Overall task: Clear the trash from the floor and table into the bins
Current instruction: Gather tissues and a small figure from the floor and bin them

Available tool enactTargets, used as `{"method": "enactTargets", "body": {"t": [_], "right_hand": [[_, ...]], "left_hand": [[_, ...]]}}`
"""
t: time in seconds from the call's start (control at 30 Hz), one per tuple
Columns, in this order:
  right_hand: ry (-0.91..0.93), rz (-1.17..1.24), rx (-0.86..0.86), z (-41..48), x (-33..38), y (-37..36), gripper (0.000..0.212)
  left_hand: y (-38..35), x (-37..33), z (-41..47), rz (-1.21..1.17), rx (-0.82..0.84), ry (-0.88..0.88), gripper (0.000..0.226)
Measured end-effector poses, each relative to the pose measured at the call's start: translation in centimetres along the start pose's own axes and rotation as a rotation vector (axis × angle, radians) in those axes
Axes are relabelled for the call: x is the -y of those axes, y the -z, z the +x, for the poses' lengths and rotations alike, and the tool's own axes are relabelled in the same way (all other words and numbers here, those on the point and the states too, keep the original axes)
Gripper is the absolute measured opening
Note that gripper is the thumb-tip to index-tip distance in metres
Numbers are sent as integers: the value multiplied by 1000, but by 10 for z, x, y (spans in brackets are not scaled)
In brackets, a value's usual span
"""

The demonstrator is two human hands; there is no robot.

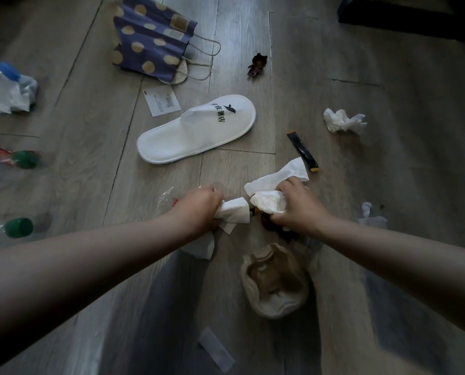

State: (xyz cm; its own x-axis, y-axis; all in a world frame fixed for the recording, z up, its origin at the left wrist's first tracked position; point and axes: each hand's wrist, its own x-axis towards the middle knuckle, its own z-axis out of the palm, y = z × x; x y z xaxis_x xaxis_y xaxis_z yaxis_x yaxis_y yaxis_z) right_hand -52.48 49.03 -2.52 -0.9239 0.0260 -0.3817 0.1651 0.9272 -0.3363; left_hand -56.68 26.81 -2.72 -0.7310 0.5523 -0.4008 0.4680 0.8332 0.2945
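My left grip [198, 209] clamps a tissue [232, 213]; my right grip [299, 207] clamps a wad [269, 203]. At twelve o'clock, a slipper [198, 128] lies on the floor [334, 293].

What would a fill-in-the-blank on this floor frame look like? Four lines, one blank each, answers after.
The left hand and the right hand each hold white ____.
The printed white ____ lies on the floor between the dotted paper bag and the hands.
The cap of the crushed bottle at far upper left is ____.
The two bottle caps lower at the left edge are ____.
Answers: tissue; slipper; blue; green.
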Motion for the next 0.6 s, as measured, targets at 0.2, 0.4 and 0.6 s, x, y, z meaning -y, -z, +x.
{"method": "enactTargets", "body": {"t": [0.2, 0.4, 0.6], "right_hand": [[-44, 66, -12, 4, 0, 1, 54], [-75, 121, 11, 1, 3, 7, 54], [-126, 95, 158, -8, 11, 8, 80]], "left_hand": [[-1, 5, 3, -81, -19, 30, 31], [-5, 12, 1, -132, -72, 25, 25], [-6, 16, -4, -173, -95, 61, 26]]}}
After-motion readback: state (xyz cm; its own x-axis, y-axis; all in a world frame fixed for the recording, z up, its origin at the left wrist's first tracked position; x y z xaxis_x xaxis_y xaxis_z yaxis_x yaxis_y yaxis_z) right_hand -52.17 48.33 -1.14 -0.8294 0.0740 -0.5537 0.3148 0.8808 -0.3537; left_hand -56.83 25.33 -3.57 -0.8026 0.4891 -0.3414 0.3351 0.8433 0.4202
